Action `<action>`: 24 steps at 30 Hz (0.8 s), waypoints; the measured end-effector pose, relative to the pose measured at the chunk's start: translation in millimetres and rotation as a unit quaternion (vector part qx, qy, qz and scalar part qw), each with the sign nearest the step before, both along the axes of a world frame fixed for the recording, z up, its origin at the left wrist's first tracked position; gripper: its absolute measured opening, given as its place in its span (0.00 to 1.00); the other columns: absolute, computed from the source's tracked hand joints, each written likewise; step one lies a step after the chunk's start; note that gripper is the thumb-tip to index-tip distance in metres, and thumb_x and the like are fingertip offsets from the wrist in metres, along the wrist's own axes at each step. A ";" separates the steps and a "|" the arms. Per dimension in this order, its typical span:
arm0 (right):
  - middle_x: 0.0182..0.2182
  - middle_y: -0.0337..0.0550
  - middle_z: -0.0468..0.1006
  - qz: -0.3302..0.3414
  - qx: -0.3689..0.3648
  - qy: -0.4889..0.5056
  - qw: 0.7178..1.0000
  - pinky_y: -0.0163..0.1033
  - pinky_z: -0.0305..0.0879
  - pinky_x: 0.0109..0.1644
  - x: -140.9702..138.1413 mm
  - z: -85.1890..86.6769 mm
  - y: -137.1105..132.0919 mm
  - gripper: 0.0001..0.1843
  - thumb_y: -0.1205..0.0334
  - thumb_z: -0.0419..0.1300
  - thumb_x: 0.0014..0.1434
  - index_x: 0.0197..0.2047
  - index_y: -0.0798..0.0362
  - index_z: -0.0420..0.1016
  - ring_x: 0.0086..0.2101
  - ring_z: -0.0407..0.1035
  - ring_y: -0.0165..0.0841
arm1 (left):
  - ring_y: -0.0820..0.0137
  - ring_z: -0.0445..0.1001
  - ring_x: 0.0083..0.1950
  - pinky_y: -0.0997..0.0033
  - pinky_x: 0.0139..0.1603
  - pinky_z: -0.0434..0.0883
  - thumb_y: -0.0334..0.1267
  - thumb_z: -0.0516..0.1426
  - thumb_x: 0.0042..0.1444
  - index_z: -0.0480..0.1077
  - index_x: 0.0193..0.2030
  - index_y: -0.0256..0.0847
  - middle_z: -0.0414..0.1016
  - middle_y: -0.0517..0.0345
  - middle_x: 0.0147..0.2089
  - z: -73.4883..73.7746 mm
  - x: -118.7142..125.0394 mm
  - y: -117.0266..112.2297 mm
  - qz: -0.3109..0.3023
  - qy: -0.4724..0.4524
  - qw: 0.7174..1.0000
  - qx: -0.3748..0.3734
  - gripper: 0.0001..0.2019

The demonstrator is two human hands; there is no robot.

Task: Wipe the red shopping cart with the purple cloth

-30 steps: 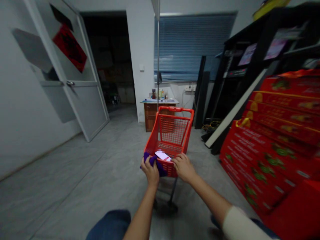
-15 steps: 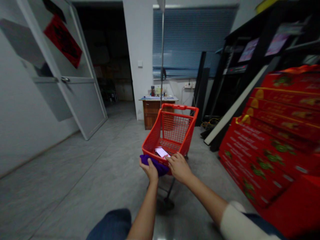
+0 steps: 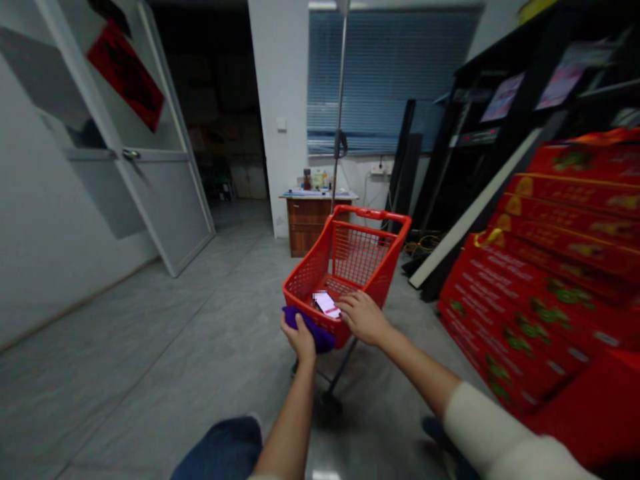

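A small red shopping cart (image 3: 395,257) with a lattice basket stands in front of me. My left hand (image 3: 301,339) is closed round a bunched purple cloth (image 3: 320,339), which lies against the basket's near edge. My right hand (image 3: 364,317) grips the near right corner of the basket, its fingers bent over the rim and its thumb hidden. Inside the basket, just left of those fingertips, lies a phone (image 3: 327,305) with a lit screen. Under the basket, the cart's metal legs and dark wheels show in part.
Stacked red gift boxes (image 3: 520,320) fill the right side, near a leaning white board (image 3: 470,217) and black shelving (image 3: 465,107). Behind the cart stands a brown cabinet (image 3: 303,230) with bottles on top. An open white door (image 3: 160,207) is at left; grey concrete floor (image 3: 200,333) surrounds the cart.
The cart has turned slightly, its handle end swinging right. My right hand has shifted a little right and up with the basket corner. My left hand still holds the cloth at nearly the same place.
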State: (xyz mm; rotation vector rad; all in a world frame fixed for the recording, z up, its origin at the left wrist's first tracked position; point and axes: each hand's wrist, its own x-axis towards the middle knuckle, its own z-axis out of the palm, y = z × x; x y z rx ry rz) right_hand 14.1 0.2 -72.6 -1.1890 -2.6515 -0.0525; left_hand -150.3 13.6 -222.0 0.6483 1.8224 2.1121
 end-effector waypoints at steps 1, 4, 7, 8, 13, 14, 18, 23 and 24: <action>0.54 0.42 0.76 -0.003 0.002 0.002 1.000 0.46 0.46 0.65 1.5 -1.0 4.2 0.21 0.58 0.46 0.69 0.56 0.46 0.76 0.55 0.61 0.37 | 0.60 0.68 0.63 0.56 0.64 0.65 0.49 0.51 0.64 0.55 0.64 0.38 0.65 0.37 0.63 -2.5 4.3 0.2 -0.005 0.008 1.000 0.002 0.25; 0.49 0.43 0.78 -0.026 0.009 0.006 1.000 0.46 0.48 0.64 -1.5 -7.8 10.8 0.21 0.57 0.45 0.70 0.54 0.45 0.77 0.52 0.62 0.38 | 0.59 0.65 0.66 0.55 0.66 0.64 0.49 0.49 0.66 0.54 0.64 0.38 0.62 0.36 0.64 -15.4 33.1 -8.3 -0.005 0.054 0.999 -0.002 0.25; 0.47 0.45 0.77 -0.050 0.022 0.008 0.998 0.46 0.48 0.63 -7.9 -13.9 11.0 0.21 0.56 0.46 0.70 0.53 0.45 0.78 0.51 0.61 0.38 | 0.60 0.66 0.65 0.56 0.65 0.64 0.49 0.48 0.66 0.55 0.64 0.39 0.63 0.38 0.63 -18.3 52.4 -18.5 -0.004 0.074 0.997 -0.013 0.24; 0.46 0.45 0.77 -0.052 0.026 0.009 0.998 0.46 0.48 0.63 -9.2 -15.1 10.6 0.20 0.56 0.46 0.70 0.52 0.45 0.78 0.50 0.61 0.38 | 0.60 0.66 0.65 0.57 0.65 0.65 0.49 0.49 0.66 0.55 0.64 0.40 0.64 0.39 0.63 -13.7 51.7 -19.6 -0.004 0.071 0.997 -0.009 0.24; 0.45 0.43 0.77 -0.062 0.029 0.019 0.997 0.46 0.45 0.65 -14.3 -19.6 5.4 0.20 0.55 0.46 0.70 0.52 0.44 0.78 0.51 0.60 0.38 | 0.61 0.68 0.63 0.58 0.64 0.66 0.48 0.50 0.65 0.55 0.65 0.41 0.65 0.41 0.63 30.5 23.5 -14.5 0.009 0.067 0.997 0.045 0.24; 0.46 0.43 0.77 -0.065 0.029 0.021 0.997 0.46 0.45 0.65 -16.8 -20.6 3.3 0.19 0.55 0.46 0.70 0.52 0.44 0.77 0.51 0.60 0.38 | 0.62 0.67 0.63 0.58 0.65 0.65 0.48 0.50 0.65 0.55 0.65 0.42 0.64 0.41 0.63 36.4 22.1 -15.5 0.009 0.077 0.996 0.050 0.24; 0.47 0.43 0.77 -0.081 0.030 0.042 0.995 0.47 0.45 0.65 -29.7 -22.3 -7.5 0.20 0.55 0.46 0.70 0.53 0.44 0.77 0.53 0.60 0.39 | 0.60 0.64 0.66 0.55 0.67 0.62 0.47 0.49 0.66 0.55 0.65 0.39 0.62 0.40 0.64 36.4 38.7 -33.1 -0.006 0.129 0.990 0.053 0.24; 0.48 0.43 0.78 -0.046 -0.002 0.040 0.998 0.47 0.51 0.62 -25.3 -10.4 -5.6 0.21 0.55 0.45 0.70 0.58 0.42 0.73 0.52 0.63 0.38 | 0.59 0.66 0.64 0.54 0.65 0.63 0.46 0.52 0.64 0.58 0.64 0.39 0.65 0.41 0.63 43.7 25.7 -43.2 -0.028 0.189 0.980 0.060 0.24; 0.50 0.43 0.77 -0.033 -0.004 0.038 0.999 0.46 0.52 0.62 -20.1 -7.4 -1.1 0.21 0.56 0.45 0.70 0.59 0.43 0.72 0.52 0.63 0.37 | 0.60 0.67 0.63 0.55 0.65 0.64 0.45 0.52 0.63 0.59 0.64 0.40 0.67 0.42 0.62 52.0 13.8 -40.3 -0.036 0.215 0.974 0.056 0.24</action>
